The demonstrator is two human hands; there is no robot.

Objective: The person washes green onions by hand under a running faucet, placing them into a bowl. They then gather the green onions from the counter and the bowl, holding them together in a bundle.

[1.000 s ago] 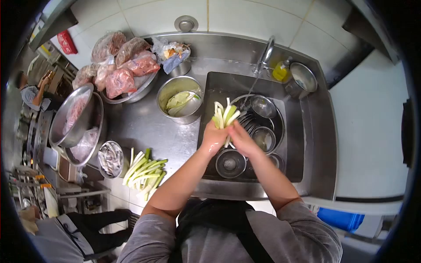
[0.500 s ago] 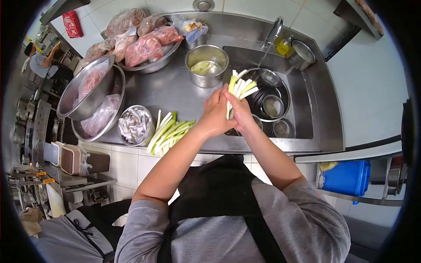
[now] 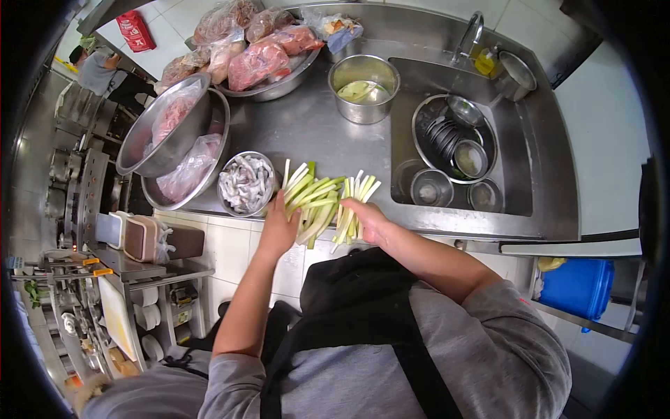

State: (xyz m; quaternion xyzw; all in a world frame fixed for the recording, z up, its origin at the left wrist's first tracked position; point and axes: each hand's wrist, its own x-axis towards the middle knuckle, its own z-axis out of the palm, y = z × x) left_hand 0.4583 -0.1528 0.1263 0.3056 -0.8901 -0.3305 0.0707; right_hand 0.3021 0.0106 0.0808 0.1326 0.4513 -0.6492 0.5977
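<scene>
A pile of pale green-and-white vegetable stalks [image 3: 315, 199] lies at the counter's front edge. My left hand [image 3: 280, 227] rests against the pile's left side, its fingers stretched out. In my right hand [image 3: 366, 220] is a separate bunch of stalks [image 3: 354, 188], held upright just right of the pile. My palm and thumb cover part of that bunch. A metal pot of greyish-white strips [image 3: 246, 183] stands left of my left hand.
A metal pot [image 3: 364, 101] with green pieces stands beside the sink [image 3: 516, 199], which holds a large bowl [image 3: 488, 136] and smaller ones. Metal basins [image 3: 216, 150] and bagged meat [image 3: 258, 64] occupy the left and back. A person [image 3: 105, 70] stands far left.
Both hands have come down and left from the sink to the pile. They have separated; the right one alone now holds the bunch. The whole view has shifted, and the tap's water stream no longer shows.
</scene>
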